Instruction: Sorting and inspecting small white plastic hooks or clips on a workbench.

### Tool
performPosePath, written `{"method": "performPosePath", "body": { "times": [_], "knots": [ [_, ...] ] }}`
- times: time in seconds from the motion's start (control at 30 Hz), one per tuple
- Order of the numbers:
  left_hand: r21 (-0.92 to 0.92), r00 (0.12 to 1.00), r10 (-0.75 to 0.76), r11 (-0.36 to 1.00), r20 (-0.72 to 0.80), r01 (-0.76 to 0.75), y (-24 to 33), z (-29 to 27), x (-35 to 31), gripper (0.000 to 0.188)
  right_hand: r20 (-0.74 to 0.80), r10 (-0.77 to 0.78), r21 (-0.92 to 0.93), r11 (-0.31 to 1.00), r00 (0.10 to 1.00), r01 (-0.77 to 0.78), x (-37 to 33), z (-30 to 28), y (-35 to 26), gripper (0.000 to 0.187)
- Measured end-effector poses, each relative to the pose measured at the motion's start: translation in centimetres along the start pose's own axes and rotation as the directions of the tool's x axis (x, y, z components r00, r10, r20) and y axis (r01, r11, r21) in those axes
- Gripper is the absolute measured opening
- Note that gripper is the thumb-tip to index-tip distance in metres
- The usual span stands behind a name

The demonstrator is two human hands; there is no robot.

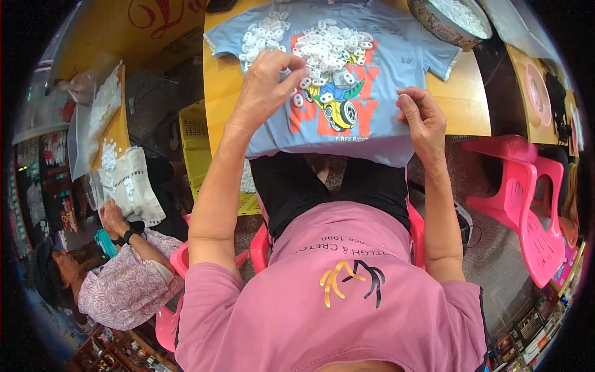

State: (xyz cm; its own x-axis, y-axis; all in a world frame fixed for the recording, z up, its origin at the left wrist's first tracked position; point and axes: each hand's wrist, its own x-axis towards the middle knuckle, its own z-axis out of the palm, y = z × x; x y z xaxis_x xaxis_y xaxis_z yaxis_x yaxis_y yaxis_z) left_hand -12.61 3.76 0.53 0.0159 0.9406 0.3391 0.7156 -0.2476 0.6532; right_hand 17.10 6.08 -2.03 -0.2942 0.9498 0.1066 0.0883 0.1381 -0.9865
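Observation:
A light blue T-shirt (387, 74) with a printed toy-car picture lies spread over the table in front of me. On it is a heap of small white oval plastic pieces (325, 49), each with dark holes, and a second pile (263, 37) sits to its left. My left hand (269, 84) is over the left side of the heap, thumb and forefinger drawn together; whatever is between them is hidden. Over the shirt's right side, my right hand (423, 121) is raised with curled fingers and thumb pressed together. I cannot make out anything in its pinch.
A round bowl (427, 15) of white pieces stands at the table's far right. A pink plastic chair (524, 192) is to my right. On my left are a yellow crate (195, 142) and a seated person (127, 279) whose hand is by white pieces on a pale cloth (139, 180).

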Motion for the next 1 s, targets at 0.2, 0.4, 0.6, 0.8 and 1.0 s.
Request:
{"method": "performPosePath", "body": {
  "times": [0.2, 0.4, 0.6, 0.8, 1.0],
  "knots": [
    [-0.008, 1.000, 0.002, 1.000, 0.014, -0.002, 0.9, -0.2, 0.3, 0.010, -0.008, 0.004, 0.017, 1.000, 1.000, -0.004, 0.0, -0.1, 0.2, 0.017],
    [-0.161, 0.998, -0.060, 0.985, -0.013, 0.057, 1.2, -0.2, 0.3, 0.009, -0.006, 0.008, 0.017, 1.000, 1.000, -0.007, 0.1, -0.1, 0.2, 0.017],
    [-0.465, 0.951, -0.309, 0.839, 0.018, 0.281, 1.6, -0.2, -0.2, 0.016, -0.002, 0.009, 0.027, 1.000, 1.000, -0.009, 0.0, -0.1, 0.1, 0.018],
    [-0.812, 0.870, -0.438, 0.409, 0.226, 0.417, 3.1, -0.2, -0.8, 0.020, -0.006, 0.009, 0.035, 0.999, 1.000, -0.009, -0.1, -0.2, 0.3, 0.018],
    [-0.887, 0.864, -0.388, 0.197, 0.320, 0.417, 5.9, -0.1, -1.5, 0.020, 0.001, 0.004, 0.038, 0.999, 1.000, -0.004, 0.0, -0.3, 0.3, 0.018]
  ]
}}
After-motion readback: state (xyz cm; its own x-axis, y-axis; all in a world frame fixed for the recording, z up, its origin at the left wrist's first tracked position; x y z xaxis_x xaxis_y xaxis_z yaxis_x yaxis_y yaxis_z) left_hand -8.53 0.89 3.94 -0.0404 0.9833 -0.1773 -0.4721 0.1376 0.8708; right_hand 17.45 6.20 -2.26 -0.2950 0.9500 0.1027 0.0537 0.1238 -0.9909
